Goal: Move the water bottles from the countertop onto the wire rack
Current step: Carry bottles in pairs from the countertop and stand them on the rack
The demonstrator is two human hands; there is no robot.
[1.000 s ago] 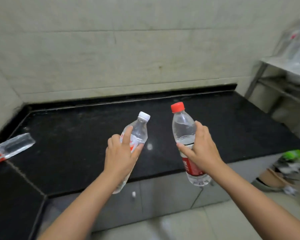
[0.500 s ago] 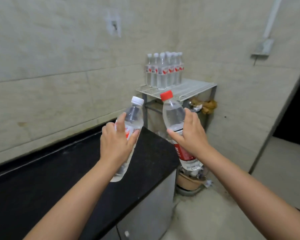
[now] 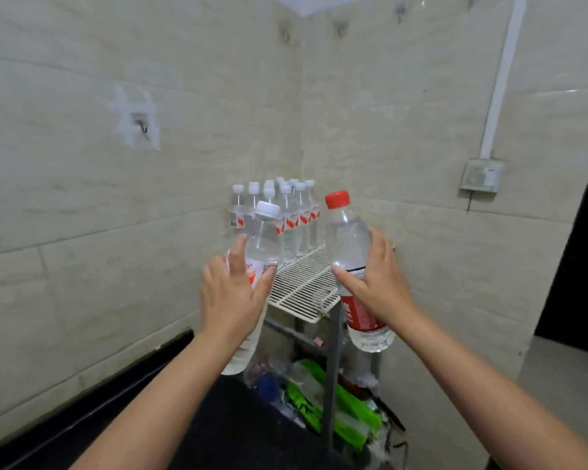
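Observation:
My left hand (image 3: 230,296) grips a clear white-capped water bottle (image 3: 263,239), tilted slightly right, in front of the wire rack (image 3: 302,290). My right hand (image 3: 375,283) holds a clear red-capped water bottle (image 3: 348,232) with a red label, upright, over the rack's right front corner. Both bottles hang in the air just short of the rack's white wire shelf. Several white-capped bottles (image 3: 294,218) stand in a tight group at the shelf's back left, against the wall corner.
The black countertop (image 3: 218,425) ends just below my arms, left of the rack's grey metal legs (image 3: 331,374). Green and clear packaging (image 3: 323,398) is piled under the shelf. A wall box (image 3: 482,176) with a white conduit sits at the right; a dark doorway lies far right.
The view has swung right and closer to the corner rack. Both hands have carried their bottles from above the countertop up to the front of the rack shelf.

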